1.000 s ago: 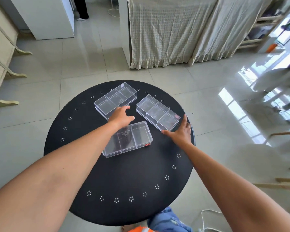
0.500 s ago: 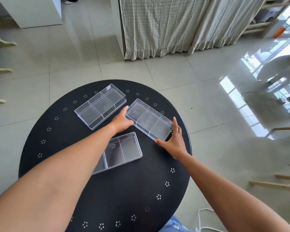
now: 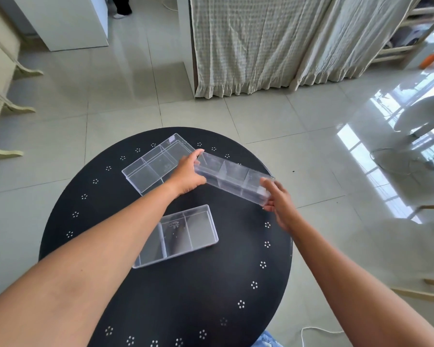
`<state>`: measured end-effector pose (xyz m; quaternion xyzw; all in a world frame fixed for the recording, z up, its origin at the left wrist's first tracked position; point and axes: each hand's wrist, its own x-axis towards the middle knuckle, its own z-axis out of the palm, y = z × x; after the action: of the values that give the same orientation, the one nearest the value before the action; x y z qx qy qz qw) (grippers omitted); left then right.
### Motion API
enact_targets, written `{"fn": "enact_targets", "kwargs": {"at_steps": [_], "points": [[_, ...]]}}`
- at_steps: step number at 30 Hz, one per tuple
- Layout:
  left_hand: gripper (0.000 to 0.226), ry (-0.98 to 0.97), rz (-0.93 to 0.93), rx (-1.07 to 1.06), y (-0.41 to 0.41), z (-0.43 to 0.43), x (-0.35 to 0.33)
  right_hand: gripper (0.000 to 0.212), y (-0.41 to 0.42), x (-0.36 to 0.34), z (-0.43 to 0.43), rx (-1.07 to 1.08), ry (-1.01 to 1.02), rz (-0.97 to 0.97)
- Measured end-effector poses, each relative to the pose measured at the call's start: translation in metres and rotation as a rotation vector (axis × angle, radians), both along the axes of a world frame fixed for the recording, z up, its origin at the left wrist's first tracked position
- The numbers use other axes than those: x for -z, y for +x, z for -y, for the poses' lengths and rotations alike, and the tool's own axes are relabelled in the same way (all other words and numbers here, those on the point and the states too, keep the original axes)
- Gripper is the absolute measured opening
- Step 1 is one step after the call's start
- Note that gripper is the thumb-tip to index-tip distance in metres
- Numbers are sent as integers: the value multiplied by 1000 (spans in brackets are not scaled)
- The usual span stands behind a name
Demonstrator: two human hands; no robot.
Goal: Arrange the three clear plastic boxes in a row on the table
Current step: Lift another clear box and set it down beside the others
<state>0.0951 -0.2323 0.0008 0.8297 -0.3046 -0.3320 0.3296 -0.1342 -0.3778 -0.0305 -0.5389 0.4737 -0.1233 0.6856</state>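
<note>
Three clear plastic boxes with inner dividers are on or over the round black table (image 3: 186, 296). The right box (image 3: 233, 180) is lifted and tilted over the table's far right side. My left hand (image 3: 187, 175) grips its left end and my right hand (image 3: 277, 200) grips its right end. The far box (image 3: 156, 165) lies flat at the back of the table, just left of my left hand. The near box (image 3: 183, 234) lies flat in the middle, its left end hidden under my left forearm.
The table has white dot patterns near its rim. Beyond it is tiled floor, a curtained frame (image 3: 261, 41) at the back, a white cabinet (image 3: 68, 21) at the back left, and wooden furniture on the right. A white cable (image 3: 311, 331) lies on the floor near my feet.
Both hands closed on the ends of the right box and lifted it off the table, tilting it. The other two boxes stayed where they were.
</note>
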Motion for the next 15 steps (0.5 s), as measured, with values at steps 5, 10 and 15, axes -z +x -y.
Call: {"fn": "enact_targets", "kwargs": {"at_steps": [5,10,15], "points": [[88,-72,-94,-28,4,-5,1,72,5,-16,11,-114,233,-138],[85,-37,-134,-112,5,-11,6,81,13,-25,29,-167,225,-150],[80,-44,-275,-302,-5,-9,14,70,26,-20,44,-200,82,-177]]}}
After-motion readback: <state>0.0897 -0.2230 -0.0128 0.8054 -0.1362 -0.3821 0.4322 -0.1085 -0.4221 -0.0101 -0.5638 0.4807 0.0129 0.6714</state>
